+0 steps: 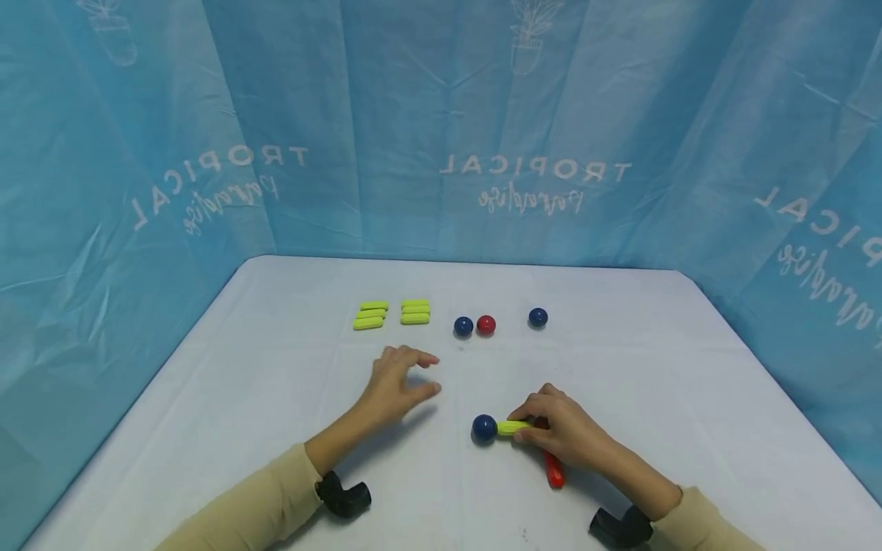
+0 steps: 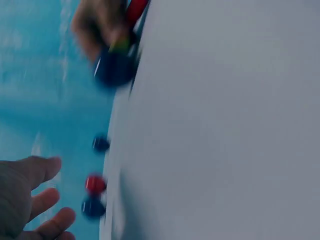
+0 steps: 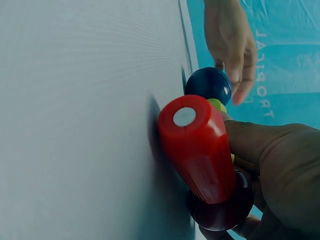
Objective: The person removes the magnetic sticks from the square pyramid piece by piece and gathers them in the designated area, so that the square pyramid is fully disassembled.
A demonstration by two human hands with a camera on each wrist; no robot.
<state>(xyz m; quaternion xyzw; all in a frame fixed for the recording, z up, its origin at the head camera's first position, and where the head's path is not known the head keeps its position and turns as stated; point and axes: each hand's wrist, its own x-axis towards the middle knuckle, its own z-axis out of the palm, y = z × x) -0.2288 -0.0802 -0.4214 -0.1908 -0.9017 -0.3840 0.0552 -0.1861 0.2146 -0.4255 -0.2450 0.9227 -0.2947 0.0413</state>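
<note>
My right hand (image 1: pixel 568 432) pinches a yellow-green magnetic rod (image 1: pixel 511 428) between thumb and fingers, low over the white table. At the rod's left end sits a dark blue ball (image 1: pixel 485 428). A red rod (image 1: pixel 553 469) points toward me from under this hand; the right wrist view shows the silver disc (image 3: pixel 184 117) in its near end. Its far end meets a dark red ball (image 3: pixel 225 207), partly hidden by the fingers. My left hand (image 1: pixel 396 385) hovers to the left of the blue ball, thumb and fingers spread apart, holding nothing.
Farther back on the white table (image 1: pixel 276 367) lie two short stacks of yellow-green rods (image 1: pixel 416 312). To their right are a blue ball (image 1: pixel 463 327), a red ball (image 1: pixel 485 325) and another blue ball (image 1: pixel 538 317). A blue printed curtain (image 1: pixel 413 115) encloses the table.
</note>
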